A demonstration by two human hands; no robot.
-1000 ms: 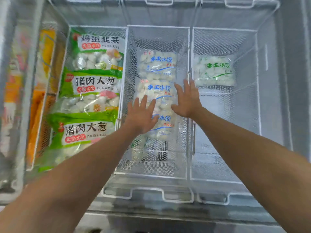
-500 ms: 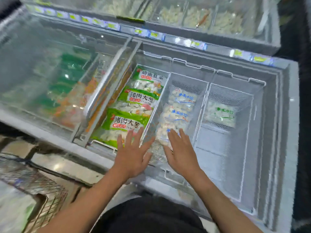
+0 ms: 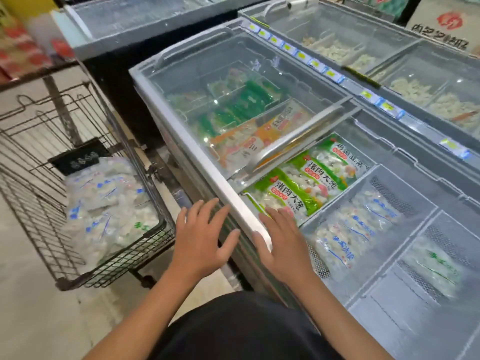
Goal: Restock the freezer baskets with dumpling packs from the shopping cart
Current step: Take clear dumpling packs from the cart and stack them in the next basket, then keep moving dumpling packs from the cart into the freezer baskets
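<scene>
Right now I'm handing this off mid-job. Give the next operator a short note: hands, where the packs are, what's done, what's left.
Left hand open, empty, in front of the freezer rim.
Right hand open, empty, over the rim.
Shopping cart, to the left, holds a heap of clear dumpling packs.
Done: middle basket holds a row of blue-print packs; left basket holds green packs.
Left: right basket holds one green-print clear pack, so it likely needs more from the cart.
</scene>
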